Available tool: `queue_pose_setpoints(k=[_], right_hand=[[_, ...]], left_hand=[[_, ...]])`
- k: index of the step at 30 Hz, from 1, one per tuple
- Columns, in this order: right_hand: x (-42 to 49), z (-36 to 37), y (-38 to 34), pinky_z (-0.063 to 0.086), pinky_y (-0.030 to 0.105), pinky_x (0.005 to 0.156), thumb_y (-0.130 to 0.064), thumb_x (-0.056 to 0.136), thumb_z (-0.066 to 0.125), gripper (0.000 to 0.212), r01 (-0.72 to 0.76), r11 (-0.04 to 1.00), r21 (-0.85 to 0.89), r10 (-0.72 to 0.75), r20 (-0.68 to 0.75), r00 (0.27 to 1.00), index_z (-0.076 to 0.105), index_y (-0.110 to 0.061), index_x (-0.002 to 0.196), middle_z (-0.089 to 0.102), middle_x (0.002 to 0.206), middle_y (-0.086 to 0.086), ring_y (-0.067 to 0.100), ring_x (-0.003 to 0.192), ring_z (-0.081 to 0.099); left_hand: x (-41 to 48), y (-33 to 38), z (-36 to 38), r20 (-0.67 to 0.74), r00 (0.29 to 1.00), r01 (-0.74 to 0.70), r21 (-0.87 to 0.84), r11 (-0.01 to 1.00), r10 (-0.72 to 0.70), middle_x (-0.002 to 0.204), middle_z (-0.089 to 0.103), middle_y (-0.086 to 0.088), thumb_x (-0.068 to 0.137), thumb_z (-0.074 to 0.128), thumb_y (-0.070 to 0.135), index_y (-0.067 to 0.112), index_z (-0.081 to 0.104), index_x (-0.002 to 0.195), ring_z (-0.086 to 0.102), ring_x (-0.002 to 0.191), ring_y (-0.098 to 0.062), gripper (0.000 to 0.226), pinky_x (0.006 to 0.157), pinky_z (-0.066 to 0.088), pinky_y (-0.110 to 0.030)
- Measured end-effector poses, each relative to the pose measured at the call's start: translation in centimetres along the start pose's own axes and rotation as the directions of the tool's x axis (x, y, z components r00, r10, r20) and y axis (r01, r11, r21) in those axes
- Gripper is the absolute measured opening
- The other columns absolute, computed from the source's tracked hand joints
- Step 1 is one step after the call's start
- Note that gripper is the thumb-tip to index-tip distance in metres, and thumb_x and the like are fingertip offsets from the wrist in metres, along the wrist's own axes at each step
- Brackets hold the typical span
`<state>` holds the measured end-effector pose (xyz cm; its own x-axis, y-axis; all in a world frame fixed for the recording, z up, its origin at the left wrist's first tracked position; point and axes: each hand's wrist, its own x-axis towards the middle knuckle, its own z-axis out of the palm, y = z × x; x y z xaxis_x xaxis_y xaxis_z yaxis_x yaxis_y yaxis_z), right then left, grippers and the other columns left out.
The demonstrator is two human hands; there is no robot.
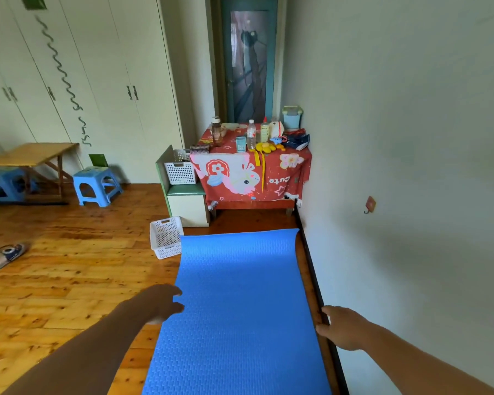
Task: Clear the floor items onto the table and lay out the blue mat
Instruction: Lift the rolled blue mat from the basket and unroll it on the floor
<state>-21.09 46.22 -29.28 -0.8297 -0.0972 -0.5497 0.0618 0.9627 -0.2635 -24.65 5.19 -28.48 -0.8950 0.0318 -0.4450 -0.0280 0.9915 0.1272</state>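
The blue mat [240, 295] lies unrolled on the wooden floor, running from the bottom of the view toward the table along the right wall. My left hand [160, 305] is at the mat's left edge, fingers spread and touching it. My right hand [341, 327] is at the mat's right edge by the dark skirting, fingers curled near the edge; a grip is not clear. The table [297, 166] with a red cartoon cloth stands at the far end, holding bottles, a small box, a yellow toy and other items.
A white perforated basket [166, 238] sits on the floor touching the mat's far left corner. A small bench seat [186, 201] with another basket stands beside the table. A blue stool [97, 185], a wooden folding table [32, 155] and a shoe [12, 250] are at left.
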Motion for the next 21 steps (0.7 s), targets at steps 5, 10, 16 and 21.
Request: queue_pose_setpoints(k=[5, 10, 16, 21], right_hand=[[-0.6, -3.2, -0.3, 0.028, 0.031, 0.108, -0.054, 0.094, 0.037, 0.070, 0.055, 0.998, 0.027, -0.046, -0.269, 0.962, 0.016, -0.017, 0.149, 0.031, 0.151, 0.004, 0.021, 0.137, 0.032], [-0.2, -6.8, -3.3, 0.015, 0.036, 0.116, -0.061, 0.093, 0.030, 0.075, 0.093, 0.995, -0.038, -0.100, -0.444, 0.891, 0.007, -0.017, 0.151, 0.010, 0.159, 0.005, 0.022, 0.146, 0.012], [-0.1, -10.6, -6.9, 0.014, 0.036, 0.116, -0.058, 0.094, 0.030, 0.072, 0.164, 0.984, -0.065, -0.175, -0.493, 0.852, 0.008, -0.019, 0.151, 0.008, 0.160, 0.004, 0.021, 0.146, 0.008], [0.7, -12.3, -8.8, 0.015, 0.037, 0.116, -0.059, 0.094, 0.030, 0.072, 0.145, 0.988, -0.054, -0.152, -0.525, 0.837, 0.011, -0.020, 0.151, 0.009, 0.160, 0.003, 0.020, 0.146, 0.009]], left_hand=[[-1.3, 2.1, -3.2, -0.070, 0.997, 0.010, -0.082, 0.997, -0.016, 0.157, 0.015, 0.001, 0.086, 0.050, 0.053, 0.027, 0.018, 0.146, 0.020, 0.142, -0.020, 0.072, 0.114, 0.022, -0.036], [-1.9, 3.8, -7.0, -0.192, 0.981, -0.041, -0.131, 0.991, 0.015, 0.157, 0.014, -0.004, 0.087, 0.049, 0.052, 0.024, 0.016, 0.147, 0.015, 0.144, -0.024, 0.074, 0.115, 0.018, -0.041], [-2.0, 4.2, -10.3, -0.257, 0.965, -0.111, -0.231, 0.967, 0.050, 0.155, 0.021, -0.005, 0.088, 0.051, 0.048, 0.022, 0.020, 0.146, 0.023, 0.141, -0.026, 0.070, 0.114, 0.024, -0.042], [1.0, 4.1, -12.8, -0.277, 0.956, -0.130, -0.110, 0.985, 0.096, 0.158, 0.010, -0.006, 0.091, 0.045, 0.049, 0.021, 0.016, 0.147, 0.006, 0.145, -0.026, 0.069, 0.117, 0.010, -0.044]])
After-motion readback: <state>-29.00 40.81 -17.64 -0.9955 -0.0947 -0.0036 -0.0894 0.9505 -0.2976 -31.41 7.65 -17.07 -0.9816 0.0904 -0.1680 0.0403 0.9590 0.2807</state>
